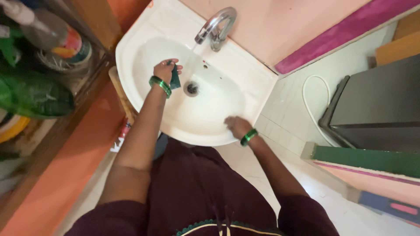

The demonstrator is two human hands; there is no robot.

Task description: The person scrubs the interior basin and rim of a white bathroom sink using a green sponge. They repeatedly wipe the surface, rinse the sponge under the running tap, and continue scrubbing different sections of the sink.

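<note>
- Overhead, the left hand (165, 70) was closed around a dark green scrub pad (175, 79), held inside the white basin (144, 52) just left of the drain (191, 88) and beside the thin stream of water falling from the chrome tap (217, 27).
- The right hand (236, 126) lay on the near inner wall of the basin, close to the rim; its fingers appeared loosely curled and held nothing that could be seen, though blur left this uncertain.
- In my judgement, good scrubbing here called for the pad pressed flat against the porcelain, worked in overlapping passes toward the drain, with the right hand bracing steadily.
- Green bangles (160, 85) sat at both wrists, clear of the pad.
- Most of the pad was hidden behind the left fingers; its true shape could not be confirmed.
- Bottles (65, 41) and a green bag (35, 94) at the left edge were blurred and partly cut off.
- A white hose (306, 94) ran behind a dark bin (376, 105), its end unseen.
</note>
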